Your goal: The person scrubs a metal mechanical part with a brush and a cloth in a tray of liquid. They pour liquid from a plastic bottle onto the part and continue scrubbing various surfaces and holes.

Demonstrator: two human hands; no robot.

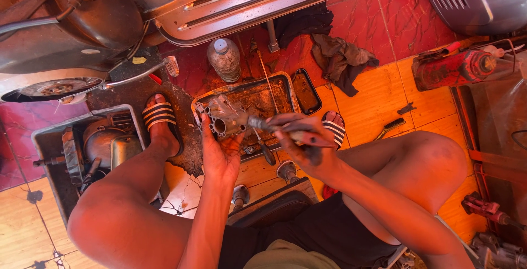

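My left hand [218, 151] holds a greasy metal carburettor body [224, 117] up over a dirty metal tray [285, 85]. With my right hand [304, 145] I grip a screwdriver [274, 127] whose tip points left into the carburettor. Both hands are smeared with grease. I sit low with bare knees apart, feet in striped sandals [159, 116] either side of the tray.
A scooter body [110, 16] lies at the top left. A plastic bottle [224, 59] stands behind the tray, dark rags [340, 57] to its right. A red jack [453, 68] sits at right, an engine part in a box [90, 145] at left, a small brush [391, 127] on the tiles.
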